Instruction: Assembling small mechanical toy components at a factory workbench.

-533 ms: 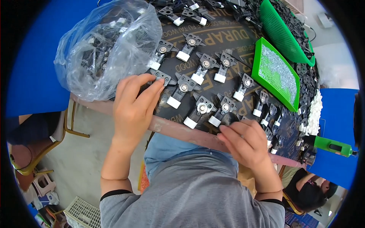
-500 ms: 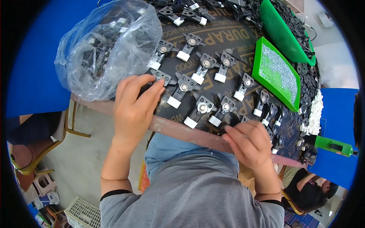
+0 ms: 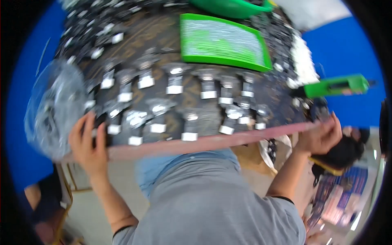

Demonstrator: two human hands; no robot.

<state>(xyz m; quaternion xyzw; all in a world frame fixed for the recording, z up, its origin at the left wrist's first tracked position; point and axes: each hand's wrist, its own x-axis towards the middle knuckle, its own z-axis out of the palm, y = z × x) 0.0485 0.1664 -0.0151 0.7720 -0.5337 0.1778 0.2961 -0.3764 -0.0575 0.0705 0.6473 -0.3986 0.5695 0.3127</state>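
Observation:
The picture is smeared by motion. At the table's left front, my left hand (image 3: 90, 143) has its fingers stretched apart, next to a clear plastic bag (image 3: 61, 106) of dark parts. A black part with a white end (image 3: 114, 122) lies just right of its fingers. My right hand (image 3: 320, 136) is at the table's right front corner, its fingers curled in; what they hold, if anything, is too blurred to make out. Just above it is a small dark object (image 3: 319, 109). A green power screwdriver (image 3: 337, 86) lies beyond that hand. Several more black parts with white ends (image 3: 190, 124) stand in rows between my hands.
A green tray (image 3: 226, 61) of small silvery pieces lies behind the rows, with a green basket (image 3: 232, 9) beyond it. Loose black parts heap at the far left, and white pieces (image 3: 302, 61) pile at right. The table's pinkish front edge (image 3: 212, 148) runs before me.
The view has swung, so the table and its parts appear shifted left. My right hand has gone from the front row to the right corner. My left hand remains near the bag, fingers more stretched.

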